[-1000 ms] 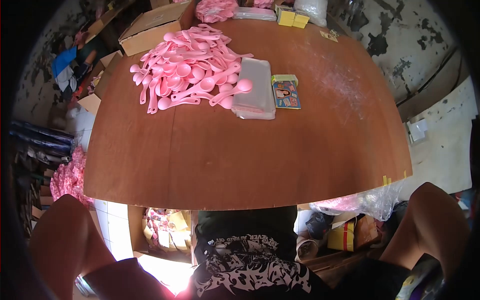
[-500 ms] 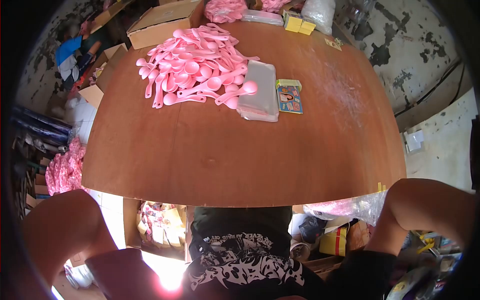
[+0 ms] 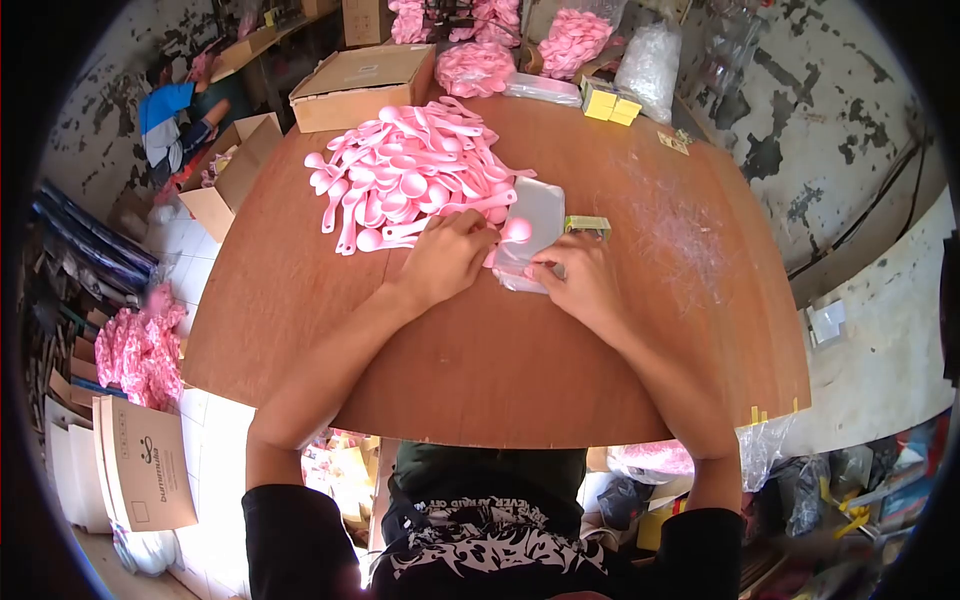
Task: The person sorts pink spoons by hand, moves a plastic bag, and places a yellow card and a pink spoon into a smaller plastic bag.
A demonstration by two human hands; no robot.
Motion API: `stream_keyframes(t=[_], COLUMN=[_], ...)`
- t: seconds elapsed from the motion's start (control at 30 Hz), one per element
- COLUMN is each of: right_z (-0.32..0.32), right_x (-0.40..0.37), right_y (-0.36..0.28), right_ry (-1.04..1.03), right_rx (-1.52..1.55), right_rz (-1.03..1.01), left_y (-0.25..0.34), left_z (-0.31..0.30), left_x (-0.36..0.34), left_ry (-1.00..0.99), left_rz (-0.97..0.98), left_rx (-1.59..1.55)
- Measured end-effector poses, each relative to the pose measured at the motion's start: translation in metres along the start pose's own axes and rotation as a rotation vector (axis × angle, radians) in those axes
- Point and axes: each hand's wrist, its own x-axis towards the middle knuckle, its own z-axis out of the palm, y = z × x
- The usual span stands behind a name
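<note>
A heap of pink plastic spoons [image 3: 410, 165] lies on the brown table [image 3: 480, 370]. To its right is a stack of clear plastic bags [image 3: 538, 210]. My left hand [image 3: 452, 258] is at the heap's front edge, its fingers bent together by a spoon whose round bowl shows over the bags; whether it grips that spoon is unclear. My right hand [image 3: 578, 278] has thumb and forefinger pinched at the near right edge of the bags; what lies between them is too small to make out. Just behind that hand a small yellow-green card pack [image 3: 587, 225] shows, partly covered.
Along the table's back stand a cardboard box [image 3: 362, 85], pink bundles [image 3: 476, 68], yellow boxes [image 3: 610, 102] and a clear bag [image 3: 648, 75]. At the far left, a person in blue [image 3: 165, 120] sits near an open carton [image 3: 235, 170]. Another carton [image 3: 150, 465] stands at lower left.
Both my hands have come into view over the table and reached the spoons and bags. The view has shifted, showing more of the back. The card pack is now partly hidden.
</note>
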Motion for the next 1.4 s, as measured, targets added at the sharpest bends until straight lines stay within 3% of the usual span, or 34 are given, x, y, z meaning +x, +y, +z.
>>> stream_keyframes(t=[0.17, 0.3, 0.47, 0.53, 0.6, 0.67, 0.7, 0.73, 0.8, 0.9, 0.97, 1.23, 1.33, 1.4], right_z=[0.006, -0.007, -0.033, -0.041, -0.044, -0.054, -0.058, -0.062, -0.069, -0.061, -0.059, -0.057, -0.064, -0.068], right_x=[-0.006, -0.005, -0.005, -0.007, -0.008, -0.007, -0.006, -0.006, -0.008, -0.016, -0.016, -0.018, -0.019, -0.018], right_y=[0.004, 0.006, 0.003, -0.006, -0.02, -0.025, -0.02, -0.014, 0.006, 0.03, 0.032, 0.043, 0.035, 0.023], right_ry=[0.101, 0.211, 0.168, 0.099, 0.021, -0.018, -0.072, -0.124, -0.166, -0.186, -0.189, -0.147, -0.041, 0.403], right_rx=[0.022, -0.052, -0.039, -0.02, 0.23, 0.277, 0.313, 0.35, 0.204, -0.112, -0.108, 0.07, -0.001, 0.265], right_rz=[-0.044, 0.022, -0.1, -0.152, -0.211, -0.207, -0.107, -0.005, -0.016, 0.034, 0.055, 0.084, 0.116, 0.277], left_y=[-0.009, -0.006, 0.01, 0.025, 0.028, 0.026, 0.029, 0.032, 0.035, 0.028, 0.026, 0.028, 0.029, 0.033], left_z=[-0.006, -0.018, -0.034, -0.03, -0.024, -0.017, -0.016, -0.016, -0.02, -0.023, -0.024, -0.022, -0.021, -0.022], left_x=[0.0, -0.007, -0.003, 0.005, 0.008, 0.005, -0.001, -0.003, -0.004, -0.004, -0.003, -0.001, -0.003, -0.004], left_ry=[-0.021, -0.104, -0.126, 0.088, 0.098, 0.023, -0.014, -0.017, 0.02, 0.07, 0.081, 0.044, 0.01, -0.014], left_rz=[-0.016, -0.083, -0.131, -0.037, 0.048, 0.265, 0.097, 0.097, -0.332, -0.436, -0.546, -0.729, -0.793, -0.85], left_rx=[-0.04, 0.123, 0.288, 0.034, -0.148, -0.434, -0.634, -0.638, -1.025, -1.206, -1.346, -1.292, -1.269, -1.293])
